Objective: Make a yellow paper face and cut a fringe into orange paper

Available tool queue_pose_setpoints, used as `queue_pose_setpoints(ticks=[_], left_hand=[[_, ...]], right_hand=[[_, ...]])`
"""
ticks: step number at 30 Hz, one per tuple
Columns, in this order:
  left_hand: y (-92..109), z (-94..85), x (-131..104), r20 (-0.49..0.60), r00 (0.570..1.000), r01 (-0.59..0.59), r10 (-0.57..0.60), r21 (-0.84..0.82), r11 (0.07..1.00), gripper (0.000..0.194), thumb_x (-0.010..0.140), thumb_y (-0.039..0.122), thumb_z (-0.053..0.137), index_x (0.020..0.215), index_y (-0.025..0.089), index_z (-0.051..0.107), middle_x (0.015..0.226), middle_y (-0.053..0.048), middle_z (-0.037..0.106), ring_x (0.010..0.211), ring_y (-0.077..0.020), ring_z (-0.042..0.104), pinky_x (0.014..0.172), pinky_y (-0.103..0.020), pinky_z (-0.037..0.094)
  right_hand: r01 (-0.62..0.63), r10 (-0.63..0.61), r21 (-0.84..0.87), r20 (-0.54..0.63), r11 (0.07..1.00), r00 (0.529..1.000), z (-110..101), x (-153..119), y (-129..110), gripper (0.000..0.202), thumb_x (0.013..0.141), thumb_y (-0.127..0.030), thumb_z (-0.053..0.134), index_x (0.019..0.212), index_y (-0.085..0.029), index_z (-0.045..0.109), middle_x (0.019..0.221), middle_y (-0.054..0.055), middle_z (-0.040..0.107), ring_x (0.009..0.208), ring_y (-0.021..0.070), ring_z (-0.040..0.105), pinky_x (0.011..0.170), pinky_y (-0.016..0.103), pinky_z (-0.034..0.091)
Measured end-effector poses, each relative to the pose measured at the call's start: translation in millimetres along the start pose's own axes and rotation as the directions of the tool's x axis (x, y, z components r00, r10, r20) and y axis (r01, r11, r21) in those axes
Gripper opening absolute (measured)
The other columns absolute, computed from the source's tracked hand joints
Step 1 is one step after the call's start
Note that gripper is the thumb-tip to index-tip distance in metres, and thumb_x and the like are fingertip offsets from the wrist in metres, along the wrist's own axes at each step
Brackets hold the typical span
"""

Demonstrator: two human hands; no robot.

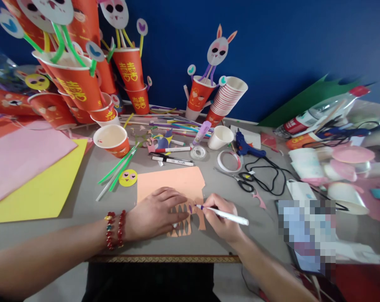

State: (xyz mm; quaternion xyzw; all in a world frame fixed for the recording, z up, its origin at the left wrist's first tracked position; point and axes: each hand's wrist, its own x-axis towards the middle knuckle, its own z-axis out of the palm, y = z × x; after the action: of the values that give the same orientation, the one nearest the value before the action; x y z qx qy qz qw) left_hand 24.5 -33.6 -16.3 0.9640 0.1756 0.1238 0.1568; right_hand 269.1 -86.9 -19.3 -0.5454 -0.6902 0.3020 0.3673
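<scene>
A sheet of orange paper (171, 180) with several leaf-shaped cut-outs along its near side lies on the grey table. My left hand (158, 212) rests flat on it, fingers stretched out. Between the fingers and thumb of my right hand (223, 216) is a white marker (230, 216) with a purple end, its tip on the paper beside a small purple oval (190, 208). Left of the sheet lies a round yellow face (128, 178). Above it are more markers (173, 160), and scissors (245, 183) lie to the right.
Red paper cups (127, 67) with animal faces stand along the back. A stack of cups (230, 96), a glue gun (248, 144) with its black cord and tape rolls (229, 161) are behind my hands. Yellow paper (61, 180) lies left; a blurred-out phone (303, 239) lies right.
</scene>
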Motion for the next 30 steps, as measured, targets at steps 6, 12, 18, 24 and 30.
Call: queue_pose_setpoints(ticks=[6, 12, 18, 24, 30], left_hand=[[-0.7, 1.3, 0.1, -0.002, 1.0, -0.002, 0.002, 0.005, 1.0, 0.037, 0.091, 0.031, 0.057, 0.128, 0.03, 0.055, 0.136, -0.006, 0.053, 0.123, -0.0263, 0.048, 0.11, -0.046, 0.031], [-0.5, 2.1, -0.8, -0.001, 1.0, 0.005, -0.005, -0.001, 1.0, 0.035, 0.093, 0.033, 0.055, 0.128, 0.03, 0.056, 0.136, -0.006, 0.053, 0.124, -0.0264, 0.047, 0.11, -0.046, 0.03], [-0.4, 1.5, -1.0, -0.009, 1.0, -0.002, 0.002, 0.003, 1.0, 0.037, 0.09, 0.032, 0.06, 0.127, 0.029, 0.057, 0.135, -0.006, 0.054, 0.123, -0.0264, 0.048, 0.11, -0.046, 0.032], [0.4, 0.9, 0.0, 0.0, 1.0, 0.007, -0.007, 0.0, 1.0, 0.038, 0.09, 0.032, 0.06, 0.128, 0.03, 0.056, 0.135, -0.006, 0.054, 0.123, -0.0264, 0.048, 0.11, -0.046, 0.032], [0.2, -0.9, -0.3, 0.019, 1.0, 0.0, 0.0, -0.005, 1.0, 0.036, 0.093, 0.033, 0.055, 0.129, 0.029, 0.054, 0.136, -0.006, 0.053, 0.124, -0.0267, 0.046, 0.11, -0.046, 0.03]], right_hand=[[0.009, -0.009, -0.005, -0.009, 1.0, 1.0, -0.4, 0.7, -2.8, 0.017, 0.082, -0.012, 0.052, 0.067, -0.021, 0.048, 0.054, -0.007, 0.046, 0.047, 0.0086, 0.04, 0.047, 0.02, 0.032], [0.018, -0.018, -0.024, -0.003, 1.0, 1.0, -0.6, 2.4, -2.5, 0.017, 0.082, -0.013, 0.052, 0.068, -0.021, 0.048, 0.053, -0.007, 0.045, 0.047, 0.0086, 0.04, 0.047, 0.02, 0.031], [0.008, -0.007, -0.031, 0.017, 0.999, 1.0, -1.0, 1.8, -2.6, 0.018, 0.082, -0.013, 0.052, 0.067, -0.021, 0.047, 0.052, -0.007, 0.045, 0.046, 0.0089, 0.04, 0.047, 0.021, 0.031], [0.024, -0.024, -0.018, 0.027, 1.0, 0.999, -0.9, 3.0, -3.8, 0.017, 0.08, -0.013, 0.052, 0.066, -0.021, 0.047, 0.053, -0.006, 0.047, 0.047, 0.0093, 0.041, 0.048, 0.021, 0.032], [0.026, -0.026, 0.007, 0.048, 1.0, 0.999, -1.1, 1.9, -2.5, 0.018, 0.079, -0.012, 0.052, 0.065, -0.021, 0.046, 0.054, -0.006, 0.045, 0.048, 0.0096, 0.04, 0.049, 0.021, 0.031]])
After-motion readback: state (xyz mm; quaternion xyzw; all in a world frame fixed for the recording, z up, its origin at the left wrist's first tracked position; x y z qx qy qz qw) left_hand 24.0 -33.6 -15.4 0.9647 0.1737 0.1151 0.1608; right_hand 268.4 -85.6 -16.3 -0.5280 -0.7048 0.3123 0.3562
